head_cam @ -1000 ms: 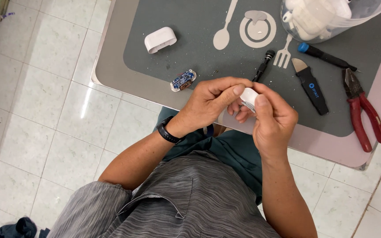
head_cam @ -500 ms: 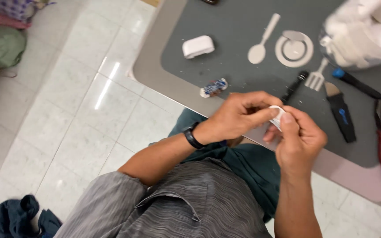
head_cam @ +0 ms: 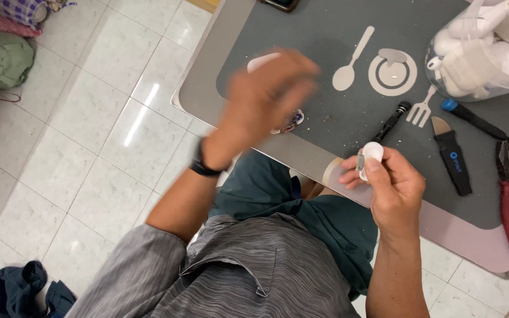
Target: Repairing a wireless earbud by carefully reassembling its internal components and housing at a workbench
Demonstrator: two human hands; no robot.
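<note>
Right hand pinches a small white earbud-like part between thumb and fingertips, over the table's near edge. Left hand blurred above the mat; finger state unclear. Risk: one-handed grip slips, part drops to the floor.

My left hand is smearing with motion blur, so finger pose is unreadable. It's covering most of a white oval case at 11 o'clock and part of a small dark object. My right hand is hiding most of the small white piece. Clear container is running off the frame at 1 o'clock.
</note>
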